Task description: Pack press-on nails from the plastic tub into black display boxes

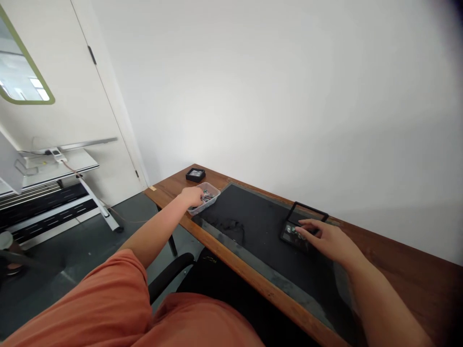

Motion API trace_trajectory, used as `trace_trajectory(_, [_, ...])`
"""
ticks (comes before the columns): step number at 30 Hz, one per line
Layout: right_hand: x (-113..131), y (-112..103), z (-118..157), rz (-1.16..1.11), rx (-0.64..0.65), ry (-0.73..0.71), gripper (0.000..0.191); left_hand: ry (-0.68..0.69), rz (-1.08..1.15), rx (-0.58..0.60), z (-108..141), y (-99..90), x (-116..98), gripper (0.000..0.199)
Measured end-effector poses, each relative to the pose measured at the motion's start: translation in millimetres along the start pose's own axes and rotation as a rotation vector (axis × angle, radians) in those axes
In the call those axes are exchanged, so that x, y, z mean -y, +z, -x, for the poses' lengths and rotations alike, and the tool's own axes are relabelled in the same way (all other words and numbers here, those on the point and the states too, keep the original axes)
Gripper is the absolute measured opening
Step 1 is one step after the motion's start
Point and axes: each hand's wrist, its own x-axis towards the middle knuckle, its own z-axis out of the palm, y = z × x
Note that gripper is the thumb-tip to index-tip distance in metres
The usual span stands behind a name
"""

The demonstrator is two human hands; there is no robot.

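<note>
At the far left of the table, my left hand (192, 195) reaches into a clear plastic tub (215, 196). Its fingers are bent down among small shiny pieces (207, 194), and whatever is between the fingertips is hidden. On the right, a black-framed case (310, 209) lies on the dark mat with its transparent lid tilted up at the back. Several small pale and greenish pieces (289, 229) show inside its lower half. My right hand (321, 234) hovers over that case, thumb and fingers stretched out and apart, partly covering it.
A small black box (195, 174) with pale contents stands behind the tub. The black mat (249, 212) covers the middle of the wooden table (231, 258). A white wall runs along the back. A chair armrest (171, 274) is at the front, and a white wheeled stand (97, 202) is on the left.
</note>
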Motion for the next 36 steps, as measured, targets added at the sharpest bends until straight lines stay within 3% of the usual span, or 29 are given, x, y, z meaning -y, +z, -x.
trace_trajectory(3, [-5.8,1.3,-1.3,-0.005,-0.036,-0.023,0.054,-0.04,0.0,0.012,-3.1,15.4,-0.5,0.034])
trace_trajectory(6, [-13.2,-0.4,-1.7,0.0,-0.072,-0.023,0.052,-0.072,0.027,-0.025,-4.5,17.1,-1.3,0.036])
trace_trajectory(15, [-9.5,-8.9,4.8,0.037,-0.13,0.001,0.049,-0.022,0.306,-0.245,3.9,-21.5,20.3,0.032])
trace_trajectory(21, [-1.8,-9.0,6.7,0.049,-0.113,-0.021,0.051,0.044,0.487,-0.201,18.1,-27.6,5.8,0.032])
trace_trajectory(24, [0.8,-6.8,6.3,0.023,-0.126,-0.048,0.049,0.147,0.608,-0.142,20.8,-25.0,-23.6,0.036])
trace_trajectory(27, [5.7,-4.3,7.6,0.008,-0.12,-0.056,0.046,0.293,0.703,-0.053,12.6,-10.4,-74.4,0.044])
trace_trajectory(32, [20.9,-7.0,13.9,-0.056,-0.115,-0.126,0.04,0.533,0.792,0.137,-13.3,41.6,-175.4,0.041])
trace_trajectory(36, [29.9,-12.4,17.0,-0.052,-0.111,-0.154,0.033,0.642,0.875,0.193,-28.6,77.3,-228.5,0.034])
